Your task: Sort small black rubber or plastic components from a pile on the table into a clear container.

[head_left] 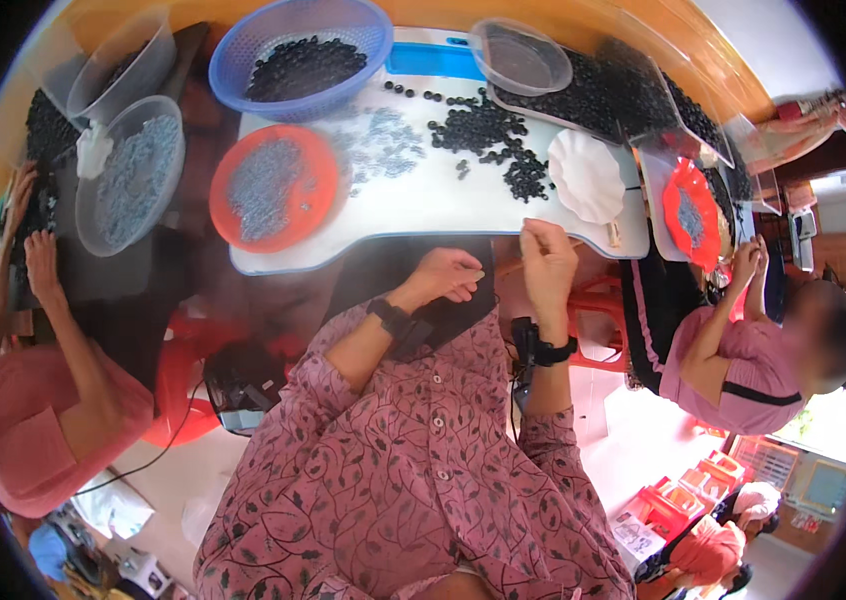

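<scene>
A person's left hand [450,275] is curling loosely, and the right hand [549,262] is pinching its fingertips together by the white counter [463,210]; whether either is gripping anything cannot be told. Black beads [478,130] are lying beyond them, near a scalloped white dish [586,180], while small grey pieces [263,188] are resting on a red plate [318,215] leftward.

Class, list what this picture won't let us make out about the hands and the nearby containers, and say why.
All in the head view:
- Whatever the left hand may pinch: too small, partly covered by its fingers.
- Whatever the right hand may hold: hidden by its own fingers.
- Exact shape of the grey bits on the red plate: too small.
- Part of the blue basket's bottom: covered by black pieces.
</scene>
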Demonstrator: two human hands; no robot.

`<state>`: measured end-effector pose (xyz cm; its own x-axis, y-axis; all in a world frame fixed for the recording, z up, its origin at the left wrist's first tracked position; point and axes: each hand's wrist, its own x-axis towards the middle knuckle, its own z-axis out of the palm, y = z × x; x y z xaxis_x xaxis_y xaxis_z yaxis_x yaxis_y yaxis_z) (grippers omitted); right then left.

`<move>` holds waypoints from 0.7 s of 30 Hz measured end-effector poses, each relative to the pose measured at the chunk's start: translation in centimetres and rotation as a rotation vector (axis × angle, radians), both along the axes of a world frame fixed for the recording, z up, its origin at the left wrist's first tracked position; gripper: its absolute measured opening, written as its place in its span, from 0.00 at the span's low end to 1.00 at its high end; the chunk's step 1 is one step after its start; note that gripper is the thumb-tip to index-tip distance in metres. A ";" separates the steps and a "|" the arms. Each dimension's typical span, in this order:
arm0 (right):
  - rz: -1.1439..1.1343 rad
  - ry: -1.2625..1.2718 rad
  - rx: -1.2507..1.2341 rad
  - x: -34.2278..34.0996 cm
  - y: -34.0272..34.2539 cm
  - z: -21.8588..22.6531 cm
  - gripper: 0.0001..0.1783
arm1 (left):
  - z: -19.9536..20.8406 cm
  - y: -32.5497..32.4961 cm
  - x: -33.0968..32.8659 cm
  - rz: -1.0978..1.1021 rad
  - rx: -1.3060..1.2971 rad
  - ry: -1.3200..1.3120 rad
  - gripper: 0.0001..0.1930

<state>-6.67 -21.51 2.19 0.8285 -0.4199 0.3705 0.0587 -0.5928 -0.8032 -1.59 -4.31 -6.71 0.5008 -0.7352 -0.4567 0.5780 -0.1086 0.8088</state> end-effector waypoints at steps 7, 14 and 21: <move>0.094 0.014 -0.185 4.2 3.0 -0.8 0.08 | 1.3 1.9 0.0 0.066 0.005 -0.054 0.16; 0.150 0.021 -0.278 7.3 3.6 -1.6 0.10 | 5.3 3.7 0.7 0.120 -0.029 -0.143 0.13; 0.132 0.088 -0.446 9.2 3.7 -2.5 0.24 | 6.8 5.4 1.0 0.267 -0.160 -0.158 0.13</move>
<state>2.53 -17.77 -0.30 0.9006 -0.1250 0.4163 0.0995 -0.8730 -0.4775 -0.60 1.05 0.07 0.7408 -0.6243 -0.2479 0.4351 0.1649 0.8851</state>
